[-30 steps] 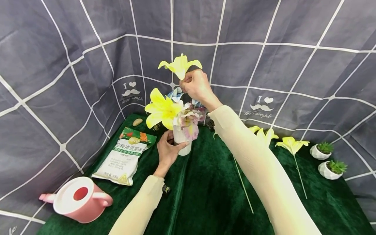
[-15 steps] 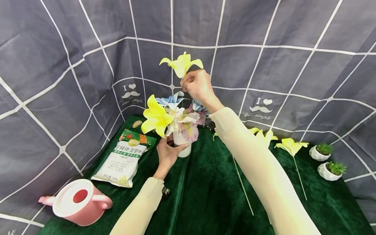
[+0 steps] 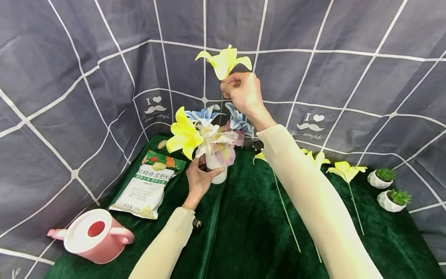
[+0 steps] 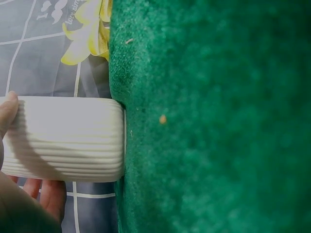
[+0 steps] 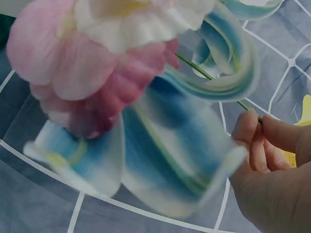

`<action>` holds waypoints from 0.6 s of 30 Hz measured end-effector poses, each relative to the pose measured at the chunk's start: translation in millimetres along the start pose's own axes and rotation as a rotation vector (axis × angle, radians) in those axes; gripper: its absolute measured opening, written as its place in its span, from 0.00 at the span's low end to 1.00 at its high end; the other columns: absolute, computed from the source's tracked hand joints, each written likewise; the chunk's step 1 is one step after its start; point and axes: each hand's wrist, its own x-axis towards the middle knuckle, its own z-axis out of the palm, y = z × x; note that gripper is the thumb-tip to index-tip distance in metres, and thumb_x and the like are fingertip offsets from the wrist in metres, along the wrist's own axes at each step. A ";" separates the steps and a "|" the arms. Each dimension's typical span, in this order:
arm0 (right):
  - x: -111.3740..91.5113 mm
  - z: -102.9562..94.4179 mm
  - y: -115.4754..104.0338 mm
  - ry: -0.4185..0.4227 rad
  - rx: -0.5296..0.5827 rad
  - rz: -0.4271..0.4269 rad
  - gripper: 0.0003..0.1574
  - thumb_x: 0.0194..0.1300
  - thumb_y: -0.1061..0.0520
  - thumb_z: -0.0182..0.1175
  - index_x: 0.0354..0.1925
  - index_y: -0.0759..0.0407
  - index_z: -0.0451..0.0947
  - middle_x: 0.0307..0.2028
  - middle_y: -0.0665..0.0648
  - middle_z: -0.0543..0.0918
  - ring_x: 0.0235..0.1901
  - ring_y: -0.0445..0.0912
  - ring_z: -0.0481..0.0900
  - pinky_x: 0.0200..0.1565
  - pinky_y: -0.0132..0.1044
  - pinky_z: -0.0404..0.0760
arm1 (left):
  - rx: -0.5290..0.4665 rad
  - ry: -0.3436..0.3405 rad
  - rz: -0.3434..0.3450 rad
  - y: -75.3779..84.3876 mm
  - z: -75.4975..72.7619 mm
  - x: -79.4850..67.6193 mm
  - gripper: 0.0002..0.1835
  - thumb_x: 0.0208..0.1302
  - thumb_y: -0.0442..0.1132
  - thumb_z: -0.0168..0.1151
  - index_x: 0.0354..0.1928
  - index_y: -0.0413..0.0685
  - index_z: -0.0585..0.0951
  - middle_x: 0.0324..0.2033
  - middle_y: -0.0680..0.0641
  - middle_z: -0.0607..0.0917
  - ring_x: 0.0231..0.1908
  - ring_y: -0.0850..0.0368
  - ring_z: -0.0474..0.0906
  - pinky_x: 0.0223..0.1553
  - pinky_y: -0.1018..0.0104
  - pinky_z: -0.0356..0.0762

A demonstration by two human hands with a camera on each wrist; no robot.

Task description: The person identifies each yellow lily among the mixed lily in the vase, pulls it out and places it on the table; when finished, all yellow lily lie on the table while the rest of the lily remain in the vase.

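Note:
My left hand (image 3: 199, 180) grips a white ribbed vase (image 3: 219, 178) low on its side; in the left wrist view the vase (image 4: 73, 141) stands on green cloth, thumb and fingers on opposite sides. Above it, my right hand (image 3: 246, 93) pinches the thin stem of a yellow lily (image 3: 223, 64) just below the bloom. That stem (image 5: 194, 65) runs down behind the blossoms, its lower end hidden. In the vase are another yellow lily (image 3: 184, 133), blue lilies (image 3: 204, 115) and a pink-and-white ruffled flower (image 3: 224, 141).
Several pale yellow lilies (image 3: 346, 171) lie on the green cloth (image 3: 251, 232) at right, partly behind my right sleeve. Two small potted succulents (image 3: 391, 201) stand beyond them. At left are a fertilizer bag (image 3: 144, 190), a pink watering can (image 3: 99, 244) and a pebble (image 3: 162, 144).
My right hand has risen and shifted right with the yellow lily, baring more of its stem. The flowers in the vase have shifted slightly. My left hand keeps its hold on the vase.

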 end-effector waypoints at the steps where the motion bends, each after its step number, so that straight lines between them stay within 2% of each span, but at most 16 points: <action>1: 0.4 -0.5 0.1 0.012 0.009 0.004 0.07 0.66 0.56 0.67 0.32 0.57 0.85 0.27 0.55 0.88 0.29 0.45 0.87 0.36 0.27 0.80 | -0.004 0.004 0.003 -0.4 0.4 0.5 0.35 0.43 0.48 0.85 0.55 0.51 0.80 0.47 0.46 0.85 0.49 0.51 0.83 0.52 0.53 0.85; 4: 1.6 0.2 2.5 0.026 0.034 0.021 0.06 0.66 0.56 0.67 0.33 0.57 0.86 0.26 0.52 0.88 0.28 0.43 0.86 0.36 0.27 0.80 | -0.008 0.009 0.003 -0.6 1.3 1.0 0.37 0.43 0.47 0.85 0.58 0.51 0.79 0.47 0.46 0.85 0.49 0.51 0.83 0.52 0.53 0.85; 8: 1.5 6.3 9.2 -0.006 0.046 0.019 0.05 0.66 0.58 0.65 0.35 0.59 0.86 0.25 0.53 0.87 0.26 0.43 0.83 0.35 0.27 0.77 | -0.012 0.007 -0.012 1.7 1.5 0.7 0.39 0.42 0.46 0.85 0.60 0.50 0.78 0.48 0.45 0.84 0.50 0.50 0.82 0.53 0.52 0.84; 13: 1.3 13.9 16.4 -0.025 0.051 -0.002 0.07 0.68 0.61 0.62 0.33 0.61 0.84 0.25 0.51 0.84 0.25 0.40 0.79 0.35 0.27 0.75 | -0.009 0.014 -0.012 3.5 0.2 -1.1 0.41 0.42 0.45 0.85 0.62 0.48 0.77 0.48 0.43 0.84 0.50 0.48 0.82 0.54 0.50 0.84; 18: 5.4 8.0 9.8 0.007 0.169 -0.038 0.04 0.67 0.64 0.61 0.35 0.65 0.83 0.26 0.53 0.83 0.25 0.40 0.78 0.34 0.28 0.78 | 0.004 0.012 -0.003 3.1 -0.8 -1.1 0.42 0.42 0.46 0.85 0.62 0.48 0.77 0.47 0.43 0.84 0.49 0.48 0.83 0.54 0.51 0.84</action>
